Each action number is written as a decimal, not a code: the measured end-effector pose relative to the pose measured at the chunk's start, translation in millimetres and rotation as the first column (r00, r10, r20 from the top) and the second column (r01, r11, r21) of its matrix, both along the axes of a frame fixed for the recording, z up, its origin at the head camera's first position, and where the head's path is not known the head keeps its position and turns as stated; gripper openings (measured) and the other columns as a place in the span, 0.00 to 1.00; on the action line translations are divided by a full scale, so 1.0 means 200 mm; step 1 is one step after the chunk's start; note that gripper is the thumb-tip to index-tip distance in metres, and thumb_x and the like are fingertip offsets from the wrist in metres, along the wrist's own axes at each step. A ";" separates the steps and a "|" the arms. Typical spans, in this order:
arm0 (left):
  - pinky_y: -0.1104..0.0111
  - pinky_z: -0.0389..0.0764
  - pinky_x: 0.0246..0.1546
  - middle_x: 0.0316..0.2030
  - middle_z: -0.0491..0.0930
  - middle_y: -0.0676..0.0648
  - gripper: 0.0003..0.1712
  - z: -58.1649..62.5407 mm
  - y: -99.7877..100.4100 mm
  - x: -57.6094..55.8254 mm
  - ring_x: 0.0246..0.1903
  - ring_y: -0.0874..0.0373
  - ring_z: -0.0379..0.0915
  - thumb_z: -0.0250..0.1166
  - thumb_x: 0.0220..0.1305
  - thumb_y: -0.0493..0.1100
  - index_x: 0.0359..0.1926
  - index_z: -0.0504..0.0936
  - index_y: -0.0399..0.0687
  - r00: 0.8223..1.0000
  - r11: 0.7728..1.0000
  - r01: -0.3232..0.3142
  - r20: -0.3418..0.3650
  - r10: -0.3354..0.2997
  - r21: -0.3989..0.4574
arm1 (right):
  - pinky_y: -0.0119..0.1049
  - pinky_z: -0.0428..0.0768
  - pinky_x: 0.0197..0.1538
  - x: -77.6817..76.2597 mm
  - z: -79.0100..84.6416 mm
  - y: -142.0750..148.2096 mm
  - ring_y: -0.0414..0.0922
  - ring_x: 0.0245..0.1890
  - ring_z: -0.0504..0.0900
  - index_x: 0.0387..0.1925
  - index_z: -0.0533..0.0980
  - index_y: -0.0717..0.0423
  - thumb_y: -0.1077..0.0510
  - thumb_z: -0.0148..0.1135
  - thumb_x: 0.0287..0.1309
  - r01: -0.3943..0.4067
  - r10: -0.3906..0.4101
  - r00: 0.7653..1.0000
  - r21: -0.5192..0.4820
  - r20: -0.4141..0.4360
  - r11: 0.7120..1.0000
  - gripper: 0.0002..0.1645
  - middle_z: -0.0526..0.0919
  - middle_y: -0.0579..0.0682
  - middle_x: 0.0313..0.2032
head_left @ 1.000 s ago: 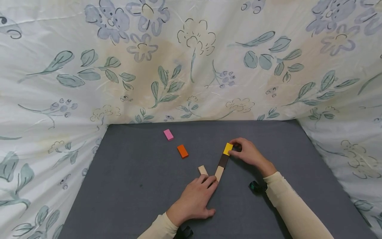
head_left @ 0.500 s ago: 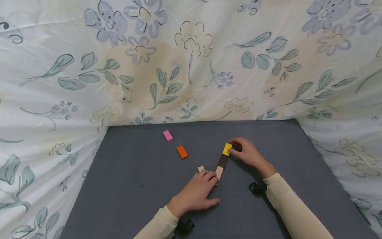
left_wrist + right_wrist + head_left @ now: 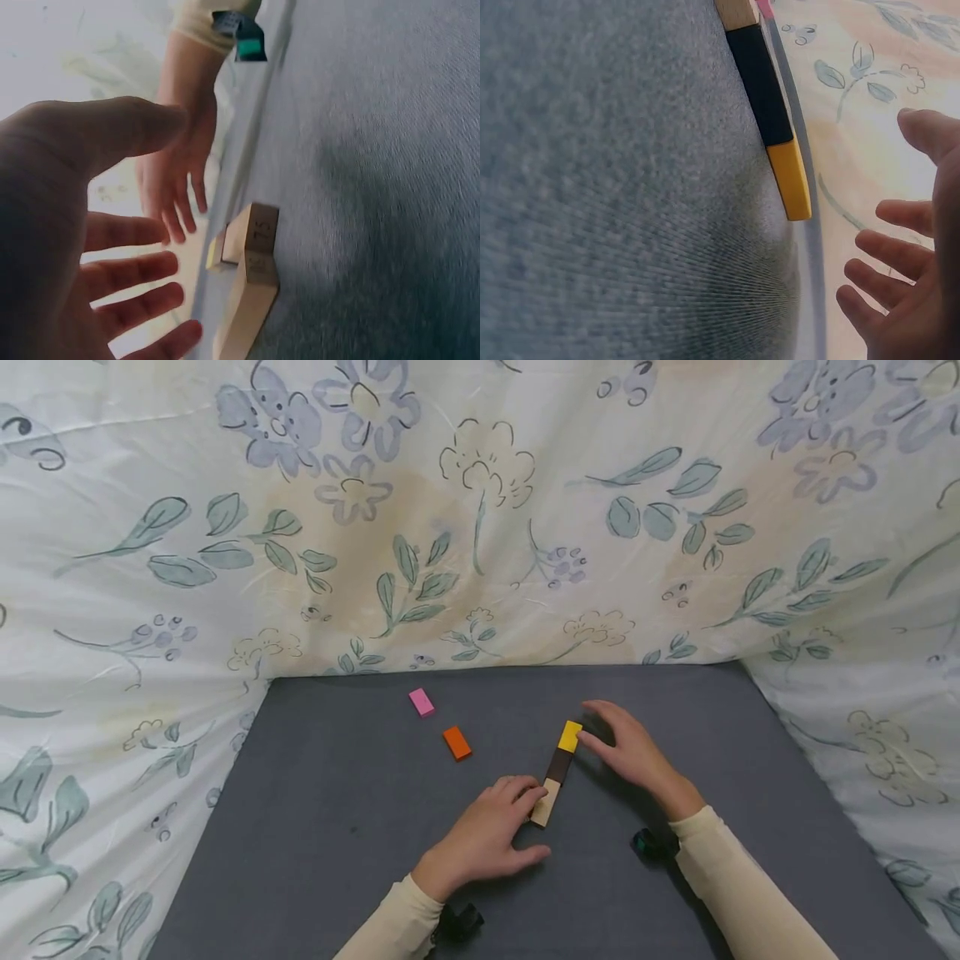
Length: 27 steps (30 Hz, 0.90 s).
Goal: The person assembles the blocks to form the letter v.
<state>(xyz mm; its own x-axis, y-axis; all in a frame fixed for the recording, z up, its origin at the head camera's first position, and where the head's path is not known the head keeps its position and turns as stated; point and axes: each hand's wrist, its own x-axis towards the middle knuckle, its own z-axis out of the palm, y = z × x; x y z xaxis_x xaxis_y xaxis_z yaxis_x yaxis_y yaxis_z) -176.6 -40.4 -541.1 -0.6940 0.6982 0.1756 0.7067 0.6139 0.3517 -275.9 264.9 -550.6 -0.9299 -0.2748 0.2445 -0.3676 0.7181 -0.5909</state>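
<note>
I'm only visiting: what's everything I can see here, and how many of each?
Pink block: one, pink, far left
Orange block: one, orange, nearer than pink
Yellow block: one, yellow, row's far end
Dark block: one, dark brown, row's middle
Wooden blocks: two, tan, row's near end and angled close by
Tabletop: one, dark grey, underneath
Floral cloth: count unclear, pale, behind and alongside
Wrist devices: two, black, at wrists
Sleeves: two, cream, forearms
Left hand: one, bare, by wooden blocks
Right hand: one, bare, beside yellow

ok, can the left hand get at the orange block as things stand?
Likely yes: the left hand looks empty, and the head view shows only gray cloth between it and the orange block. The pink block and right hand are both apart from it.
</note>
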 end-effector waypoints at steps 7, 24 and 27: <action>0.51 0.73 0.71 0.74 0.69 0.47 0.46 0.03 -0.09 -0.05 0.73 0.50 0.65 0.74 0.68 0.64 0.79 0.71 0.51 0.995 0.992 -0.095 -0.013 0.096 0.082 | 0.73 0.57 0.74 0.04 0.03 -0.01 0.64 0.80 0.58 0.82 0.65 0.56 0.41 0.66 0.76 -0.009 0.011 0.999 0.041 -0.038 0.999 0.44 0.61 0.60 0.82; 0.44 0.69 0.73 0.76 0.65 0.41 0.50 0.10 -0.40 -0.24 0.75 0.43 0.61 0.77 0.66 0.59 0.81 0.67 0.45 0.970 0.954 -0.241 0.006 0.244 0.175 | 0.73 0.60 0.74 0.14 0.09 -0.04 0.63 0.79 0.60 0.82 0.65 0.55 0.44 0.70 0.73 -0.053 0.065 0.990 0.096 -0.127 0.994 0.45 0.63 0.59 0.80; 0.45 0.69 0.73 0.77 0.64 0.42 0.50 0.10 -0.43 -0.26 0.75 0.44 0.60 0.76 0.67 0.60 0.82 0.66 0.47 0.966 0.951 -0.259 0.028 0.258 0.166 | 0.72 0.62 0.73 0.16 0.09 -0.05 0.63 0.78 0.61 0.82 0.65 0.55 0.44 0.70 0.73 -0.062 0.076 0.987 0.106 -0.139 0.992 0.45 0.64 0.60 0.79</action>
